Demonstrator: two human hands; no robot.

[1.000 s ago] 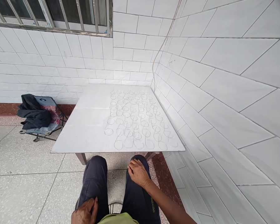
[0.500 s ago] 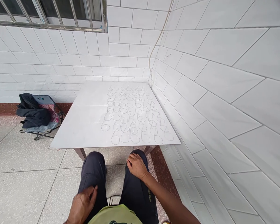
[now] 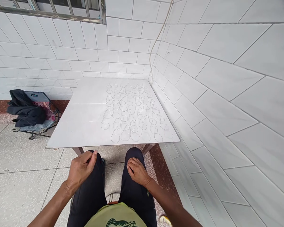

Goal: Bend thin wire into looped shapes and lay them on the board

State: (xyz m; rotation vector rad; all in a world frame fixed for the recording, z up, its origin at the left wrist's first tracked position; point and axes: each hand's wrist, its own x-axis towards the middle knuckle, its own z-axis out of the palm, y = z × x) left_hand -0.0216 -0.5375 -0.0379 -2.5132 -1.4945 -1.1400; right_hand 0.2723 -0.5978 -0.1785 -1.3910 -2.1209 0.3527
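Note:
My left hand [image 3: 81, 168] is closed in a loose fist above my left thigh, just short of the table's front edge. Its thumb presses against the curled index finger, and the inside of the fist is hidden. On my right knee rests my right hand [image 3: 137, 171], fingers bent and together, with no object showing in it. In front of both hands stands a table with a white top [image 3: 73, 126]. Rows of thin hand-drawn circles [image 3: 115, 136], some joined by looping lines, cover the right part of its surface.
A folding chair [image 3: 44, 125] with dark cloth [image 3: 29, 110] over it stands on the floor at the left. White tiled walls [image 3: 203, 94] meet behind the table and run close along its right side. A cable [image 3: 157, 39] hangs in the corner.
My left hand has risen from low over my thigh and moved forward toward the table edge, still closed. My right hand stays on the knee. The view has shifted slightly.

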